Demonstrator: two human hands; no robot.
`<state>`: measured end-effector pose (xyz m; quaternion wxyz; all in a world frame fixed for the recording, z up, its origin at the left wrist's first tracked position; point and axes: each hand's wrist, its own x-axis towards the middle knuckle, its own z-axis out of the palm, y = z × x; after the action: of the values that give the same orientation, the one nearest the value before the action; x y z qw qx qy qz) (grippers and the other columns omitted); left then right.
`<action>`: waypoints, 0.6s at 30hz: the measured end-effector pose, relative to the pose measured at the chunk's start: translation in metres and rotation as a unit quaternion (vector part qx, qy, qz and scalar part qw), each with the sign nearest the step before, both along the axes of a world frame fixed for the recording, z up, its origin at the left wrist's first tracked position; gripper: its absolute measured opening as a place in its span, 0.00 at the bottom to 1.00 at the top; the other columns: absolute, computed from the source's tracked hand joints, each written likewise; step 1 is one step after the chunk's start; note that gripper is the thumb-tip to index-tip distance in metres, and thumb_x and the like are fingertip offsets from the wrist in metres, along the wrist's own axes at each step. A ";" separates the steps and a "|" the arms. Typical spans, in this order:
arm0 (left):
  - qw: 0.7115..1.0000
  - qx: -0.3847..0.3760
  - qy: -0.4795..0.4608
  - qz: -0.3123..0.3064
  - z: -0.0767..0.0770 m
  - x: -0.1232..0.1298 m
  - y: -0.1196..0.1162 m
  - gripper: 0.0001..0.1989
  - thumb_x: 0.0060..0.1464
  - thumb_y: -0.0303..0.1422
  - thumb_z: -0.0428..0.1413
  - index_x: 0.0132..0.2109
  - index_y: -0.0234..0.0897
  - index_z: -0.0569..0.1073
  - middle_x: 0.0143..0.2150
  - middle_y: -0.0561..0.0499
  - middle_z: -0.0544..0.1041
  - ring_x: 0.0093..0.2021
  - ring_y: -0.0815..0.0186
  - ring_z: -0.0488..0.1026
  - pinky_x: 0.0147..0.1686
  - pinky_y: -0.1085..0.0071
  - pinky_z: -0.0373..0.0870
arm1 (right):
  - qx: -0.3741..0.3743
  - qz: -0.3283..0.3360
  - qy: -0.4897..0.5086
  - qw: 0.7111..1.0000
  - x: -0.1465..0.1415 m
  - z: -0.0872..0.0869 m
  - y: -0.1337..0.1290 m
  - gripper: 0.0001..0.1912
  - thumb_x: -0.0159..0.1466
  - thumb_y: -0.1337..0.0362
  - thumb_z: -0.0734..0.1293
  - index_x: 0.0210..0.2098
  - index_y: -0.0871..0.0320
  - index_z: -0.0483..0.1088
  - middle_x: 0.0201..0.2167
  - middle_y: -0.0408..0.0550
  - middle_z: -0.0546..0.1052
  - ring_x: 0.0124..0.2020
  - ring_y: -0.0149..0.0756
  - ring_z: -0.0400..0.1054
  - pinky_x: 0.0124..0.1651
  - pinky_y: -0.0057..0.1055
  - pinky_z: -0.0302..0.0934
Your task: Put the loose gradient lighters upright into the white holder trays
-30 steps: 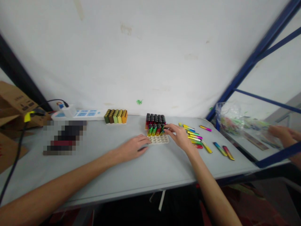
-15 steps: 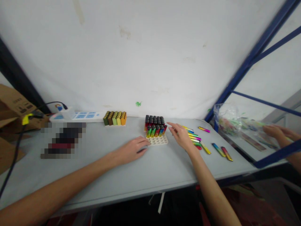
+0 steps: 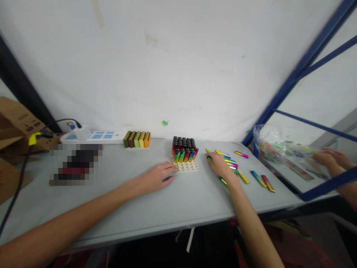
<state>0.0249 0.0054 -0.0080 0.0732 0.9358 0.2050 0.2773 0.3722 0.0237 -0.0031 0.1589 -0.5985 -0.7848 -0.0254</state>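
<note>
My left hand rests on the table with fingers stretched out, their tips touching the left edge of a white tray. Upright lighters with black tops fill the back rows of this tray; its front holes show bare. My right hand is right of the tray, fingers curled down over a shiny green lighter, partly hidden under them. Another green lighter lies by my right wrist. Several shiny coloured lighters lie loose beside and partly behind that hand.
A second block of yellow and green lighters stands at the back left, near a white power strip. A cardboard box is far left. Blue metal posts rise at right; beyond them are a plastic bag and another person's hands.
My right hand has moved right and down, away from the tray's side to the loose lighters, and its fingers have curled. A green lighter now shows at its fingers. My left hand stays put.
</note>
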 end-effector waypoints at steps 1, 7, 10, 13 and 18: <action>1.000 0.000 0.000 0.000 0.000 0.000 0.000 0.13 0.66 0.29 0.53 0.55 0.36 0.73 0.53 0.43 0.77 0.54 0.59 0.74 0.59 0.59 0.72 | 0.011 -0.020 -0.002 1.000 -0.001 0.002 -0.001 0.20 0.66 0.70 0.64 0.58 0.61 0.71 0.55 0.60 0.75 0.57 0.47 0.69 0.63 0.43 0.60; 1.000 -0.004 0.011 0.002 0.000 -0.001 -0.001 0.13 0.67 0.30 0.52 0.56 0.36 0.73 0.54 0.43 0.76 0.55 0.59 0.73 0.60 0.59 0.71 | -0.014 -0.097 -0.015 0.995 -0.007 0.007 -0.007 0.19 0.69 0.62 0.65 0.55 0.64 0.72 0.49 0.62 0.75 0.50 0.49 0.71 0.56 0.41 0.64; 1.000 -0.006 0.014 0.003 0.000 -0.001 -0.001 0.13 0.67 0.30 0.52 0.56 0.36 0.73 0.54 0.42 0.76 0.55 0.58 0.73 0.59 0.59 0.71 | -0.027 -0.060 0.005 0.998 -0.011 0.008 -0.007 0.17 0.68 0.65 0.65 0.56 0.64 0.73 0.46 0.59 0.77 0.48 0.45 0.71 0.55 0.38 0.64; 1.000 -0.004 0.009 0.004 0.001 0.000 -0.001 0.13 0.67 0.30 0.52 0.56 0.36 0.73 0.54 0.42 0.76 0.55 0.59 0.73 0.59 0.59 0.71 | -0.006 -0.003 0.042 0.999 -0.015 0.010 -0.006 0.18 0.67 0.68 0.67 0.56 0.63 0.73 0.47 0.57 0.76 0.48 0.43 0.71 0.56 0.37 0.64; 1.000 -0.007 0.009 0.003 0.001 -0.001 -0.002 0.14 0.66 0.30 0.52 0.56 0.37 0.73 0.55 0.42 0.76 0.55 0.58 0.74 0.59 0.58 0.71 | 0.062 0.072 0.135 0.986 -0.020 0.020 -0.009 0.12 0.67 0.66 0.68 0.49 0.59 0.76 0.42 0.53 0.76 0.42 0.40 0.72 0.50 0.37 0.66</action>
<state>0.0234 0.0034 -0.0068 0.0769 0.9371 0.2104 0.2677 0.3517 0.0142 0.0173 0.3019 -0.5269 -0.7943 0.0182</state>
